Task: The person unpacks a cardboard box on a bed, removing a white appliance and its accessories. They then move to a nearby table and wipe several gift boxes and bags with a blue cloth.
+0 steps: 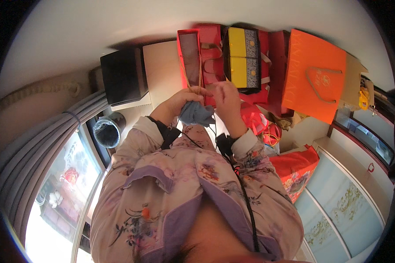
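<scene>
My left hand is closed over a bunched blue-grey cloth. The golden cord handles of a narrow red paper bag run down to its fingers; whether they are gripped too is unclear. My right hand is raised just beside it with bent fingers, their tips close to the left fingertips. Blur hides whether anything thin is pinched there. Just beyond my hands, a dark open bag holds yellow boxes with patterned ends.
A black box and a pale box stand along the wall to the left. A large orange paper bag is at right, above a red floral bag. A lined bin sits near the grey curtain. Black cables hang along my jacket.
</scene>
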`<state>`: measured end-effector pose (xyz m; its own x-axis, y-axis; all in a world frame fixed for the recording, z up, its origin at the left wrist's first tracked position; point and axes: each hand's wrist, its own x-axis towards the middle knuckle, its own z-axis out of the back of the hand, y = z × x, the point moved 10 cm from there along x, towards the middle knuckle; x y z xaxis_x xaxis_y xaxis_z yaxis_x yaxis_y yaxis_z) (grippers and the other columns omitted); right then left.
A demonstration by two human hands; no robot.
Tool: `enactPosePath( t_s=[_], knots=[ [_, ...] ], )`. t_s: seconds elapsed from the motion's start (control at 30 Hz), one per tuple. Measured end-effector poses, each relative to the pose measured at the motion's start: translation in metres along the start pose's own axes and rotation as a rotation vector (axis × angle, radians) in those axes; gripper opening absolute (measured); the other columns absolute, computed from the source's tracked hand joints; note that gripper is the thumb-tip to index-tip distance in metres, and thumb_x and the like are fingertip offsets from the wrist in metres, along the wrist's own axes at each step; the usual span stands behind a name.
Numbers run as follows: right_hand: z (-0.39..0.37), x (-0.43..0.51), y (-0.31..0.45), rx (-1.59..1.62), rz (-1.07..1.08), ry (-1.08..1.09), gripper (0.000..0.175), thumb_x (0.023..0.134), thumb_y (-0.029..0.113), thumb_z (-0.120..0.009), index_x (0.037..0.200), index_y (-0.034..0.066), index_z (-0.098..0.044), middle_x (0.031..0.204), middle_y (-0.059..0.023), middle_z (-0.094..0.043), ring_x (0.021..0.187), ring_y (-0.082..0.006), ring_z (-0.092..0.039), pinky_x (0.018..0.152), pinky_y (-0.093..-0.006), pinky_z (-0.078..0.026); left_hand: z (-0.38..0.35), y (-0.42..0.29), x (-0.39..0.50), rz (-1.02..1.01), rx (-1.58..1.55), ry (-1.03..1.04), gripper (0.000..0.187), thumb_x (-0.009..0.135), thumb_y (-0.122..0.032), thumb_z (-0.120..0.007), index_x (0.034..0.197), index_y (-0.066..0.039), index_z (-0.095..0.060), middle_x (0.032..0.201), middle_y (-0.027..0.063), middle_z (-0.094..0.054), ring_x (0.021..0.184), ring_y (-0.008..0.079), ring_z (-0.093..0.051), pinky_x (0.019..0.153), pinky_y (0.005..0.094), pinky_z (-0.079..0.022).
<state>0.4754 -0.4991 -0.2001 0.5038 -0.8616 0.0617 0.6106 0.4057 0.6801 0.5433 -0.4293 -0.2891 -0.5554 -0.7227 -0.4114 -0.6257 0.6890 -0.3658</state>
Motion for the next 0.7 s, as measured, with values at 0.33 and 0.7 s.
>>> enactPosePath(
  t_s=[0.33, 0.7],
  knots=[
    [-0.1, 0.046, -0.11, -0.128, -0.184, 0.143, 0.044, 0.074, 0.017, -0.06, 0.111, -0.0036, -0.047, 0.112, -0.0247, -0.05, 0.1, -0.0376, -0.052, 0.086, -0.0406, -0.043, -0.027, -0.043, -0.067, -0.256, 0.203, -0.157, 0.017, 0.086, -0.012, -0.054, 0.096, 0.001, -0.057, 0.091, 0.0062, -0.06, 0.075, 0.0118, -0.057, 0.071, 0.0244, -0.046],
    [-0.113, 0.042, -0.091, -0.056, -0.172, 0.184, 0.024, 0.076, 0.017, -0.053, 0.085, -0.0052, -0.052, 0.081, -0.0223, -0.057, 0.078, -0.036, -0.056, 0.07, -0.0422, -0.045, 0.008, 0.004, -0.088, -0.223, 0.155, -0.366, 0.018, 0.084, -0.01, -0.056, 0.097, 0.001, -0.057, 0.091, 0.005, -0.06, 0.077, 0.0112, -0.056, 0.071, 0.0237, -0.046]
  ],
)
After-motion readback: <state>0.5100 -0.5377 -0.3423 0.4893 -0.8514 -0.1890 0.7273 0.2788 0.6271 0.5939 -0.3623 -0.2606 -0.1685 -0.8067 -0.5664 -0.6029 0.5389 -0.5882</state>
